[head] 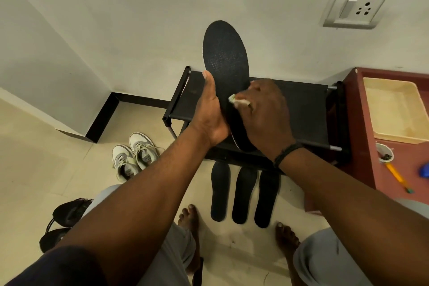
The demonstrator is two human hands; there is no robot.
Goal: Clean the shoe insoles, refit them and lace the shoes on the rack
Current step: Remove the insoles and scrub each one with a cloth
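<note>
Insole (226, 58) being gripped by left hand (210, 115) | wipe (236, 101) being pinched by right hand (264, 111) | risk: unsupported toe above grip being flexed, slipping

Illumination is soft, warm and moderate, apparently from overhead; no lamp is in view. The wall (130, 7) is evenly lit, greying toward the left corner. Shadows are diffuse: a faint one lies on the floor tiles (41, 165) around the three insoles on the floor (243, 195), and a darker one sits under the shoe rack (301, 104). The rack's black top shows almost no surface detail (underexposed). No glare is present. Wide-angle distortion bends straight lines near the frame edges, notably at the wall socket (355, 9) and the red table (362, 146). Focus is acceptable at centre; the forearms at the lower edge are slightly soft.
</note>
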